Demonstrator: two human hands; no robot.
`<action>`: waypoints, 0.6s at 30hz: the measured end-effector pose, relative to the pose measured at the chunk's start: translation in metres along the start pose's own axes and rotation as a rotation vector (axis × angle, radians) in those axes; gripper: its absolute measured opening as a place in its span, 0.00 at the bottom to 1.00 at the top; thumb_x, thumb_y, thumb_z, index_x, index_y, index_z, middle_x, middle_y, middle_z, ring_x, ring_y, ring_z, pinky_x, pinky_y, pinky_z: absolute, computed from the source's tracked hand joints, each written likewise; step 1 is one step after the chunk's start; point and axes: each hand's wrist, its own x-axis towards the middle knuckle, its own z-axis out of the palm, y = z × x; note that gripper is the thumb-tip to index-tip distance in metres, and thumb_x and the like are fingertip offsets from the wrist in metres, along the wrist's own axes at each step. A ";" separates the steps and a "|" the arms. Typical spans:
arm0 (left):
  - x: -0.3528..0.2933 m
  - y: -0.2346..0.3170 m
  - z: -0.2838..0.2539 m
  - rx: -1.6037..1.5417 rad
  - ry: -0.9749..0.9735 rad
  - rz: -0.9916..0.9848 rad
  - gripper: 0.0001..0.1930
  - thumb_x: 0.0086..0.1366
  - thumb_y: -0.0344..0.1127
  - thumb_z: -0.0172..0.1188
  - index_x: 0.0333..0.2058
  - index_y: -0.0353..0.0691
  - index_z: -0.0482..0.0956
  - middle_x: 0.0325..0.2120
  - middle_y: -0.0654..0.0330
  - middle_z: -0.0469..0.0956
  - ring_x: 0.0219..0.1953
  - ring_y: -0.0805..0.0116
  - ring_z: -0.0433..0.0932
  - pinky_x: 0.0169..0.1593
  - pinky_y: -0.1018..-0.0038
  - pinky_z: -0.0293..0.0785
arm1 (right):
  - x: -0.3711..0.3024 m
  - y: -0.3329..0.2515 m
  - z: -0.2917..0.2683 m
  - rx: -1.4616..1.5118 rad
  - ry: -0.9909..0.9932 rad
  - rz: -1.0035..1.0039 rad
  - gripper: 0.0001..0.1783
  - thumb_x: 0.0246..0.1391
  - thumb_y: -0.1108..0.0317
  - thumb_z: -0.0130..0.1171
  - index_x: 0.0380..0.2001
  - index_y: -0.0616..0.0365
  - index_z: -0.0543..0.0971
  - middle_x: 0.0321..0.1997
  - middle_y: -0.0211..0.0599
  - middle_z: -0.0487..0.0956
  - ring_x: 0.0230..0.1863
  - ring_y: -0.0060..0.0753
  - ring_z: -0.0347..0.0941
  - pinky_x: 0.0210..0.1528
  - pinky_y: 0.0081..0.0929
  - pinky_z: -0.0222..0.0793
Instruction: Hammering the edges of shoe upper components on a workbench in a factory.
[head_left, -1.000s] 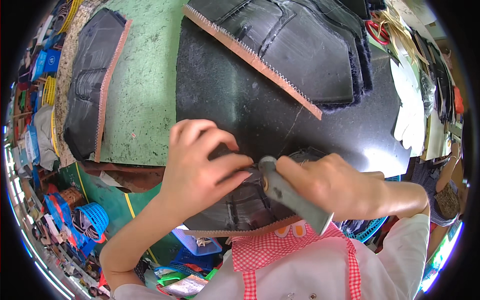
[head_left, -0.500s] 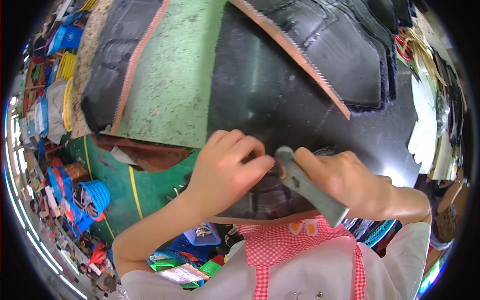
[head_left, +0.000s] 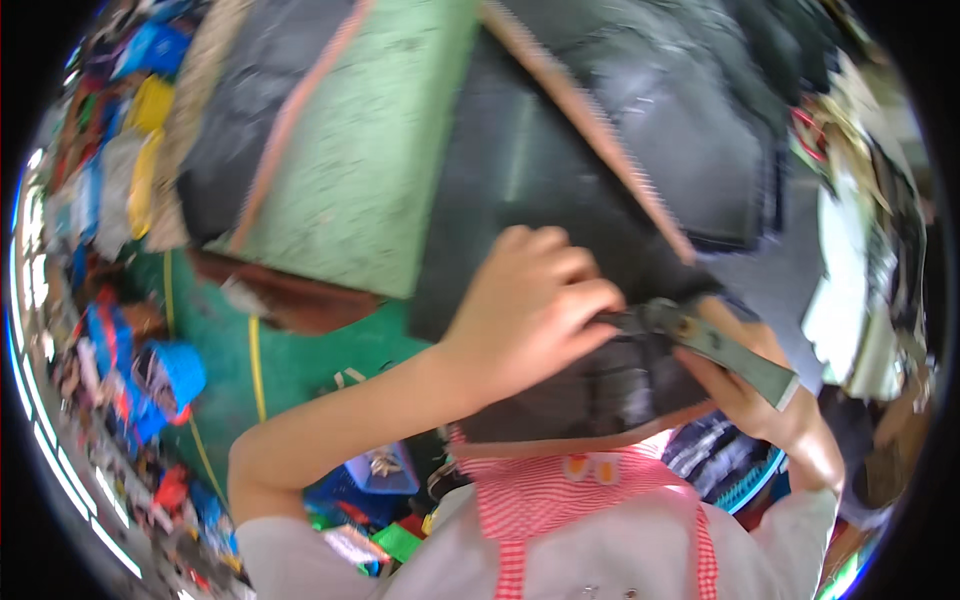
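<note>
Green bench (head_left: 370, 180); left hand (head_left: 530, 310) presses black piece (head_left: 600, 390); right hand (head_left: 750, 395) grips tool (head_left: 725, 350).

Bright daylight coming from right, blowing out white patch at right edge. Whole frame smearing with motion blur. Fisheye bending edges, black vignette ringing picture. Left hand (head_left: 530, 310) casting soft shadow over dark leather piece (head_left: 600, 390).

A worn green tabletop (head_left: 385, 150) carries stacks of dark quilted panels with tan stitched edges (head_left: 700, 130); coloured scraps in blue baskets (head_left: 165, 375) crowd the floor
</note>
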 end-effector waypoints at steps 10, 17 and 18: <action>-0.003 0.014 0.003 0.206 0.057 0.208 0.11 0.47 0.35 0.73 0.33 0.48 0.87 0.35 0.69 0.79 0.42 0.63 0.74 0.46 0.63 0.68 | 0.016 0.005 -0.001 -0.168 -0.028 -0.217 0.20 0.53 0.69 0.60 0.46 0.62 0.64 0.23 0.53 0.77 0.27 0.60 0.80 0.28 0.51 0.73; 0.007 0.001 -0.022 0.064 -0.059 0.001 0.12 0.45 0.37 0.76 0.31 0.53 0.87 0.35 0.71 0.78 0.44 0.63 0.73 0.48 0.60 0.66 | 0.022 -0.007 -0.002 -0.183 -0.164 -0.180 0.17 0.55 0.72 0.58 0.44 0.63 0.64 0.23 0.56 0.79 0.28 0.63 0.81 0.28 0.53 0.75; 0.002 -0.005 -0.018 0.058 -0.050 0.061 0.11 0.46 0.37 0.76 0.31 0.53 0.87 0.36 0.71 0.78 0.44 0.63 0.73 0.49 0.60 0.65 | 0.023 -0.007 -0.001 -0.182 -0.160 -0.171 0.17 0.55 0.72 0.58 0.44 0.63 0.64 0.23 0.56 0.79 0.28 0.63 0.81 0.28 0.53 0.75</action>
